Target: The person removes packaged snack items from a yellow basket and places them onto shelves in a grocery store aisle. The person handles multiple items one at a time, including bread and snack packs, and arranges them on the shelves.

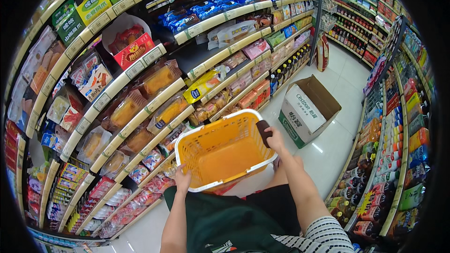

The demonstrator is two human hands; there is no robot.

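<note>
An orange plastic shopping basket (225,160) with a white rim is held in front of my body, and nothing shows inside it. My right hand (275,140) is closed around the dark brown grip of its handle at the basket's right end. At the near left corner, my left hand (183,178) grips the white rim, fingers over the edge. The basket's far left side is close to the snack shelves, where a yellow snack pack (204,84) and wrapped bread loaves (168,111) lie.
An open cardboard carton (303,119) stands on the tiled floor to the right. Shelves of drink bottles (386,167) line the right side. A red and tan sack (322,53) stands at the far shelf end. Boxed snacks (93,5) fill the upper left shelves.
</note>
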